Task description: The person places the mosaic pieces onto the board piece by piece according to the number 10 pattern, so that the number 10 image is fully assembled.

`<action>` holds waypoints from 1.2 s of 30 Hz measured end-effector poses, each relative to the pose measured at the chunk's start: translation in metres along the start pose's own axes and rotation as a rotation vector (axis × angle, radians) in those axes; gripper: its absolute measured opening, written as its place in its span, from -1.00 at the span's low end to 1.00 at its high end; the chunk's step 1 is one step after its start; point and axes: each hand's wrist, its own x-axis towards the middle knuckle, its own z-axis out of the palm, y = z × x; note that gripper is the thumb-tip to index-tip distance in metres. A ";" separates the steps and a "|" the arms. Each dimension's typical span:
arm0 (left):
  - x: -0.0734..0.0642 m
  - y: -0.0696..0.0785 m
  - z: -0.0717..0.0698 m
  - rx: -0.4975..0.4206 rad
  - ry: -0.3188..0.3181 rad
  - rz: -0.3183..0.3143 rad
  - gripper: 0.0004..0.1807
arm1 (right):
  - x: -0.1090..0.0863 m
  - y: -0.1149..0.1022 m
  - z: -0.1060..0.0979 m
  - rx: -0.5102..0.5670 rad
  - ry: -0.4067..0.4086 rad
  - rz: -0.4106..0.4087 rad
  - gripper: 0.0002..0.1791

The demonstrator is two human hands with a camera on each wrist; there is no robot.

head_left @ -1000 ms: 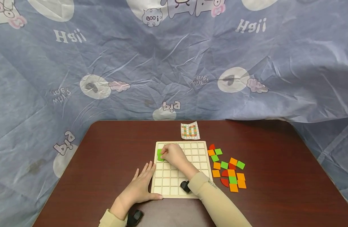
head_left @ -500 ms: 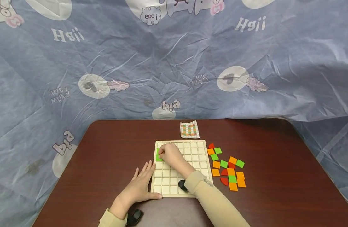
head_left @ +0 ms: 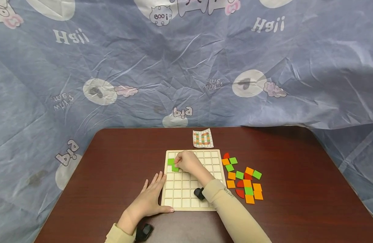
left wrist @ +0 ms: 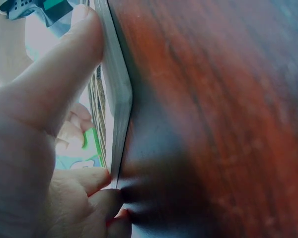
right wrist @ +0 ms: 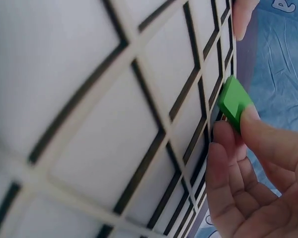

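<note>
A pale grid board (head_left: 177,185) lies on the table. Between thumb and fingers, my right hand (head_left: 189,162) pinches a green square tile (right wrist: 235,101) just over the board's upper left part; in the right wrist view it is tilted. Another green tile (head_left: 170,161) sits up and to the left of it, in the leftmost column. Fingers spread, my left hand (head_left: 148,200) rests along the board's left side, its thumb at the near left corner. In the left wrist view, that thumb and the fingertips touch the board's edge (left wrist: 120,94).
Right of the board lie loose orange squares (head_left: 257,195), green squares (head_left: 256,174) and red rounded pieces (head_left: 240,193), several of each. A paper with a coloured grid pattern (head_left: 203,138) lies beyond the board. Patterned blue cloth (head_left: 162,74) hangs behind the table (head_left: 128,148).
My right hand has shifted a little to the right with the green tile, away from the leftmost column, uncovering the other green tile. My left hand stays in place.
</note>
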 end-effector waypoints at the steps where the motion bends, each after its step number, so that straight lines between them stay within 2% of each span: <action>1: 0.000 0.000 0.000 0.001 0.001 0.000 0.34 | 0.000 0.001 -0.001 -0.011 -0.006 -0.003 -0.95; 17: 0.003 0.001 -0.001 0.007 0.011 -0.001 0.33 | -0.003 0.003 -0.011 -0.052 -0.028 0.028 -0.94; 24: 0.003 0.002 0.000 -0.002 0.014 0.005 0.33 | -0.004 0.004 -0.010 -0.060 -0.004 -0.005 -0.95; 36: 0.003 0.001 0.002 -0.009 0.022 0.021 0.34 | -0.004 0.004 -0.006 -0.084 0.026 -0.006 -0.91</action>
